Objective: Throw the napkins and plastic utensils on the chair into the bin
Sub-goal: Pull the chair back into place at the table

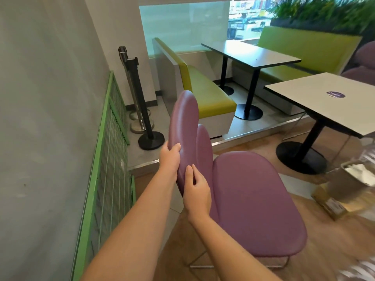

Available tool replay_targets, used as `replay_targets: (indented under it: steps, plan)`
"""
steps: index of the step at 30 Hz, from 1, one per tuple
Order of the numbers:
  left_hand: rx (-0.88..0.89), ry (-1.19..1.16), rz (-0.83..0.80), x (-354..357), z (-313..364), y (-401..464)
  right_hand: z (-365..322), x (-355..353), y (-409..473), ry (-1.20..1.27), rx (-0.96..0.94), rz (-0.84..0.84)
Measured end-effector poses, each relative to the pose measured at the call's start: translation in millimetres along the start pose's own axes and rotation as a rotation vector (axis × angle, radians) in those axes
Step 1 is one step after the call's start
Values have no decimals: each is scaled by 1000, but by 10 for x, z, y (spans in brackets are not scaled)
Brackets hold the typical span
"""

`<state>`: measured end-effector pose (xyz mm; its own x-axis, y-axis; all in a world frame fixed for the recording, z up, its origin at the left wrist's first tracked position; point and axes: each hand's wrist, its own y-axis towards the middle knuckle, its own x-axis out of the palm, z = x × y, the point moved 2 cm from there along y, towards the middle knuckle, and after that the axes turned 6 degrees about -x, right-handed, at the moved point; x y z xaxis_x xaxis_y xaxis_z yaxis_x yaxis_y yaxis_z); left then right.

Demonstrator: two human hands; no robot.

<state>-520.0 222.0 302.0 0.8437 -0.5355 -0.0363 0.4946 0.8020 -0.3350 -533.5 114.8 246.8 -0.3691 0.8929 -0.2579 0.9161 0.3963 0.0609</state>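
Note:
A purple padded chair (257, 201) stands in front of me on a wooden floor, its seat bare, with no napkins or utensils visible on it. Its tall rounded backrest (183, 120) rises at the left. My left hand (169, 159) grips the backrest's outer edge from behind. My right hand (195, 191) holds the same edge lower down, fingers pressed on the front. At the right edge a shiny metal bin (345, 185) with a white liner holds crumpled white paper.
A white square table (316, 98) on a black pedestal stands right of the chair. Green benches (205, 94) and a dark table (249, 53) sit on a raised step behind. Black stanchions (142, 110) and a green mesh panel (109, 159) line the left wall. A cardboard box (332, 207) lies beside the bin.

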Motion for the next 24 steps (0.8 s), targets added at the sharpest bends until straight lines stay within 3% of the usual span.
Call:
replay_targets:
  steps: [15, 19, 24]
  plan:
    - [-7, -255, 133, 401, -553, -904, 264, -1062, -707, -86, -81, 161]
    - [73, -1, 60, 389, -539, -968, 125, -1210, -797, -338, -68, 206]
    - [593, 721, -126, 110, -437, -816, 50, -1035, -876, -368, -99, 196]
